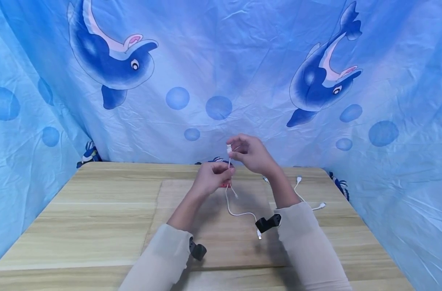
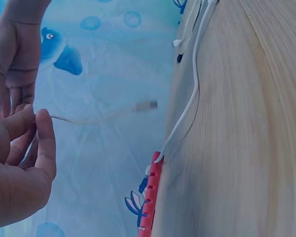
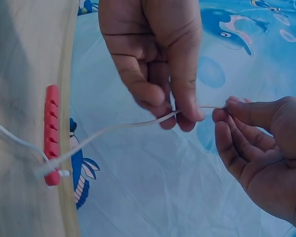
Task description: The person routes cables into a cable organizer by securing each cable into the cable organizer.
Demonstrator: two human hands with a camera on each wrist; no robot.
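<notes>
My left hand [image 1: 214,178] and right hand [image 1: 252,155] are raised above the table, both pinching one white USB cable [image 3: 133,125]. A USB plug [image 1: 229,148] on it sticks up by the right fingers. The cable's other end [image 2: 145,105] dangles free, blurred in the wrist views. Below and behind the left hand is a red slotted cable holder [image 3: 51,123], mostly hidden in the head view. A second white cable [image 2: 194,84] passes through a slot at one end of the holder and runs across the table to a plug [image 1: 259,235].
More white cable [image 1: 301,194] with plugs lies on the table to the right, partly behind the right forearm. A clear-looking mat [image 1: 221,246] covers the wooden table's [image 1: 97,226] middle. Blue dolphin-print cloth [image 1: 221,68] hangs along the back and sides.
</notes>
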